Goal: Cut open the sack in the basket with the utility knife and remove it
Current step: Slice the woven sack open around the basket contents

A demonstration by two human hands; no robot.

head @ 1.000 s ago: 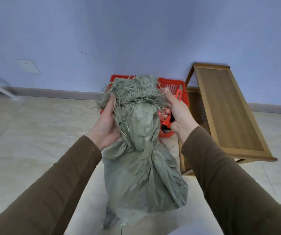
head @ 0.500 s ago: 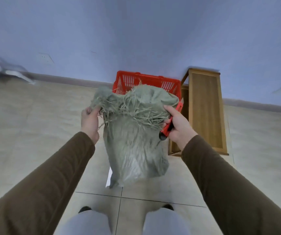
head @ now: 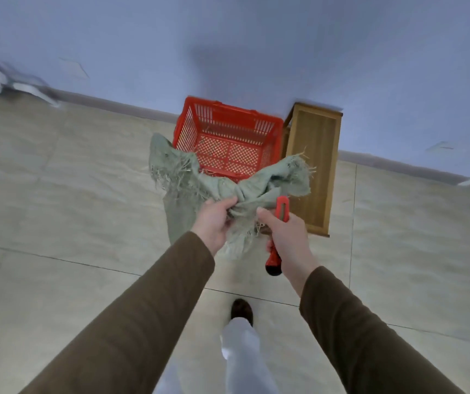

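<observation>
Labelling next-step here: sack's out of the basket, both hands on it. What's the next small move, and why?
Probably set the green sack down on the floor, clear of the red basket. It hangs bunched between the left hand and right hand, the basket looks nearly empty, and the right hand also grips the utility knife.

No text, label, brand, number or sign could be read anywhere in the head view. The utility knife [head: 281, 211] at about one o'clock from the frame's centre showed only plain red plastic, and the red basket [head: 188, 129] at twelve o'clock bore no marking.
</observation>
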